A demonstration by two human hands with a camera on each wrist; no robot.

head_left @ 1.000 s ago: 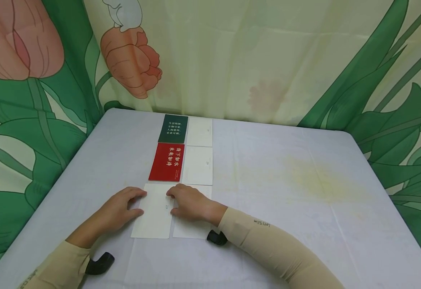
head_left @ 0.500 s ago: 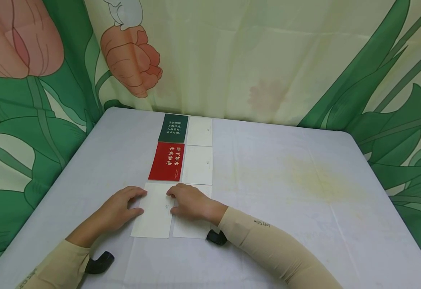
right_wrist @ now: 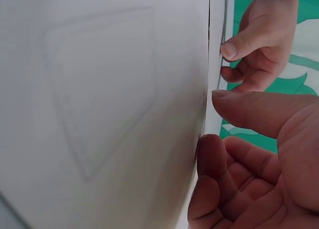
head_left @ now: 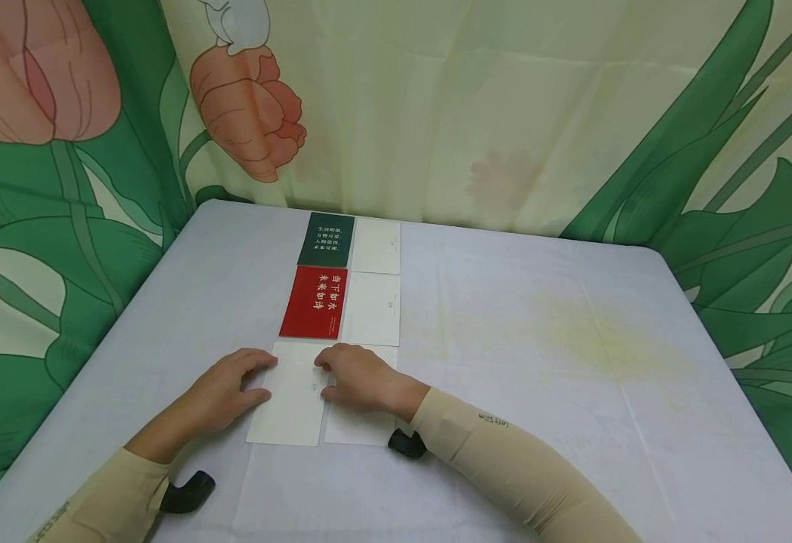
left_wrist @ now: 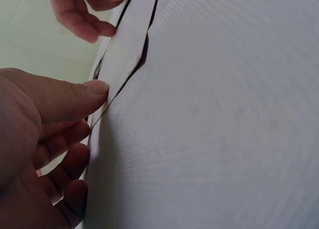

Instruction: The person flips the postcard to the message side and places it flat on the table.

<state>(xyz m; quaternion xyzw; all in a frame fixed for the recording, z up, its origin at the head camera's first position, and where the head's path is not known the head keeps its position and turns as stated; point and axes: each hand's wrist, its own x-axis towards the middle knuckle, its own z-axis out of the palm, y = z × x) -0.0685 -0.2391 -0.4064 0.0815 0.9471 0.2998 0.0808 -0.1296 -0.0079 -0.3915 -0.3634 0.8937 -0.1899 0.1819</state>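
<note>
Near the front of the table lies a white card (head_left: 283,411), flat, with a small mark by its right side. My left hand (head_left: 222,392) touches its left edge with thumb and fingertips set apart. On the right, my right hand (head_left: 358,381) rests its fingertips at the same card's right edge and partly covers a neighbouring white card (head_left: 358,431). In the right wrist view, a faint printed outline (right_wrist: 154,54) shows on a white card surface, and the thumb and fingers of the right hand (right_wrist: 259,154) stay apart, loosely bent.
Behind the front pair, a red card (head_left: 311,320) and a dark green card (head_left: 326,253) with pale writing form the left column. Two more white cards, one far (head_left: 376,253) and one nearer (head_left: 372,313), lie beside them. A white cloth (head_left: 518,437) covers the table.
</note>
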